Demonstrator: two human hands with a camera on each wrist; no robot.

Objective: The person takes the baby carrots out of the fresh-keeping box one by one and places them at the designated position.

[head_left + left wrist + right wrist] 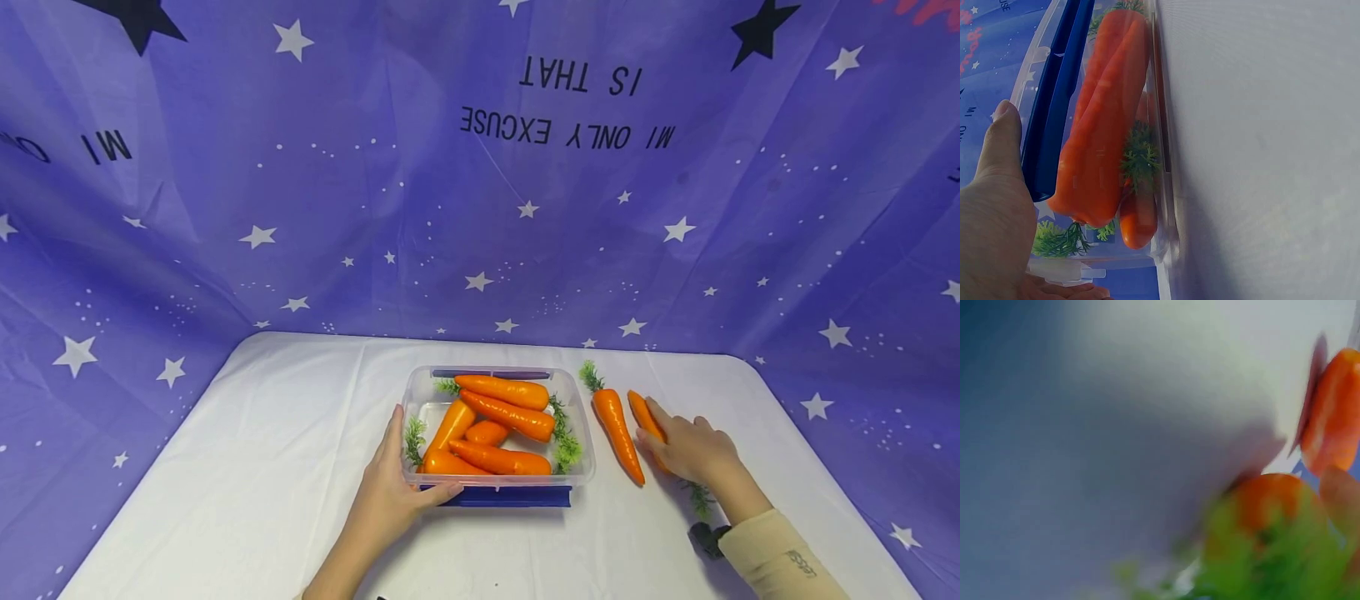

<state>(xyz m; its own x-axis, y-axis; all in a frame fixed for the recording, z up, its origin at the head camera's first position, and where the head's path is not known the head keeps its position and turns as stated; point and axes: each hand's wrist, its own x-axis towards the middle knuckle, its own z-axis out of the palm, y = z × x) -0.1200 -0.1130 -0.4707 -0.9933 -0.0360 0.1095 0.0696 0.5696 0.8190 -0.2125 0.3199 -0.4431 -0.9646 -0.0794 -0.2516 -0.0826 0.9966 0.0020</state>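
A clear plastic storage box [587, 433] with blue latches [510, 497] stands lidless on the table, holding several glossy orange carrots [501, 459] with green tops. My left hand [393, 492] grips its near left corner, thumb over the front and fingers along the left side. The left wrist view shows that thumb [1000, 140] beside the blue latch [1054, 106]. To the right of the box, my right hand [693, 450] holds a carrot [643, 414] lying on the table, its leafy top [699, 498] towards me. Blurred greens [1260, 556] partly cover that carrot in the right wrist view.
Between the box and my right hand lies another loose carrot [617, 433], leaves pointing away from me. A white cloth covers the table [247, 467]. Purple star-printed fabric [420, 192] hangs behind and at both sides. A dark wrist device [707, 540] sits by the right sleeve.
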